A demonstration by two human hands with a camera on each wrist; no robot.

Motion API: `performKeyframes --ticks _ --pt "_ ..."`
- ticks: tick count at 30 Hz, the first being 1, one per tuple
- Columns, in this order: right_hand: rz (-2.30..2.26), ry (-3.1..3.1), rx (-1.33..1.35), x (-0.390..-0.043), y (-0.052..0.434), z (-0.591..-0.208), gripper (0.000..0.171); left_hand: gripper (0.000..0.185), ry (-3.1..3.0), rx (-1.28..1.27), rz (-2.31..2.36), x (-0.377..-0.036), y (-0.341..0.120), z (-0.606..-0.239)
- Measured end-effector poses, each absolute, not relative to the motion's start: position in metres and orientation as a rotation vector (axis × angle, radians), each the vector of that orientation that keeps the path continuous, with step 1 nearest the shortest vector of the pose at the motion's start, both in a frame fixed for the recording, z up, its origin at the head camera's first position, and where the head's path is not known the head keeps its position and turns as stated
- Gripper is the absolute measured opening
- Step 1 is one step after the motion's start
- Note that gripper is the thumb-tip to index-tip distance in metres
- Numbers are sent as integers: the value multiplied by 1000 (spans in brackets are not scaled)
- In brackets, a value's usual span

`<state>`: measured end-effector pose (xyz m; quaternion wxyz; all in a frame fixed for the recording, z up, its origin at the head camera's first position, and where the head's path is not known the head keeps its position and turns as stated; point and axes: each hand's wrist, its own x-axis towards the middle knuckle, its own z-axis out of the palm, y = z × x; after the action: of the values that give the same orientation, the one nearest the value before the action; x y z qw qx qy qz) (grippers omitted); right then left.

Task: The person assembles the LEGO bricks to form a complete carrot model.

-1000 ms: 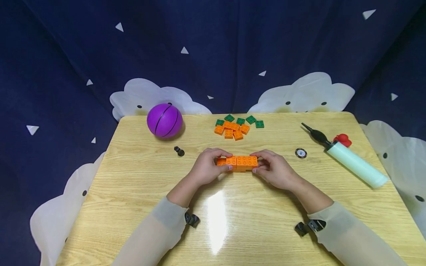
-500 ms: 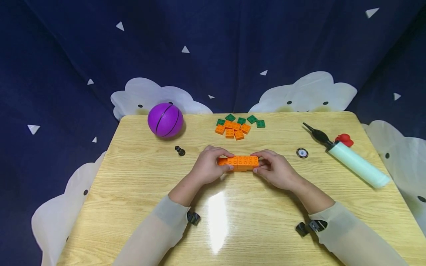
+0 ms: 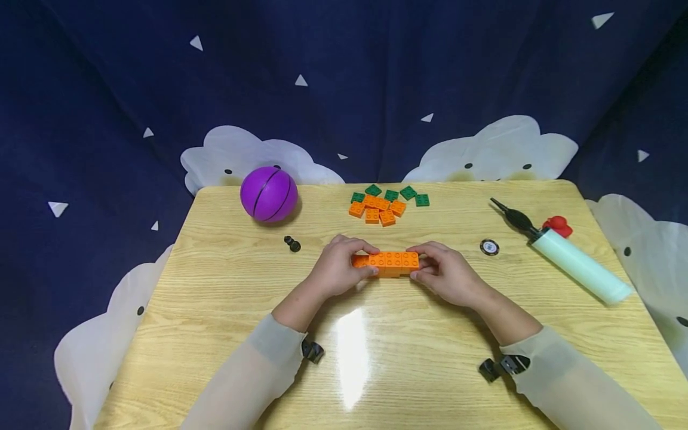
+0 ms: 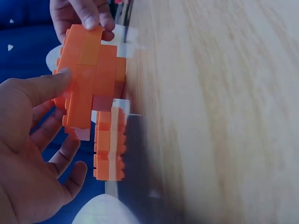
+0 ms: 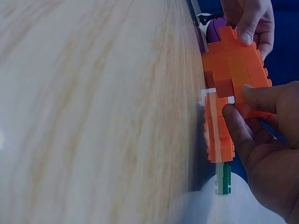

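A built block of orange toy bricks (image 3: 394,261) is held between both hands near the middle of the table. My left hand (image 3: 338,269) pinches its left end, thumb on the near side and fingers at the far side. At the right end, my right hand (image 3: 446,273) grips it with thumb and fingers. In the left wrist view, the block (image 4: 81,70) shows a row of bricks on top and narrower layers stepping down towards the table. The right wrist view shows the same stepped underside of the block (image 5: 229,65). Whether it touches the table I cannot tell.
Loose orange bricks (image 3: 372,216) and green bricks (image 3: 408,192) lie beyond the hands. Left are a purple ball (image 3: 269,194) and a black chess pawn (image 3: 292,243). Right are a poker chip (image 3: 490,247), a hand pump (image 3: 580,266) and a red object (image 3: 559,226).
The left brick of the top row sat slightly askew a second ago and now lines up with its neighbours. Both hands keep their grip in nearly the same place.
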<state>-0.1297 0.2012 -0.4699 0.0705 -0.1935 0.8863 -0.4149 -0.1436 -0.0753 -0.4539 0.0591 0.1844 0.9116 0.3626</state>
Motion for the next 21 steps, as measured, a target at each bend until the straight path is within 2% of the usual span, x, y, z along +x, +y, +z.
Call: performKeyframes --ticks 14,21 --pt "-1266 2649 -575 -130 200 -469 45 38 2627 619 1263 -154 -87 -462" --pt "-1246 2668 -577 -129 198 -468 45 34 2547 534 1402 -162 -94 -456"
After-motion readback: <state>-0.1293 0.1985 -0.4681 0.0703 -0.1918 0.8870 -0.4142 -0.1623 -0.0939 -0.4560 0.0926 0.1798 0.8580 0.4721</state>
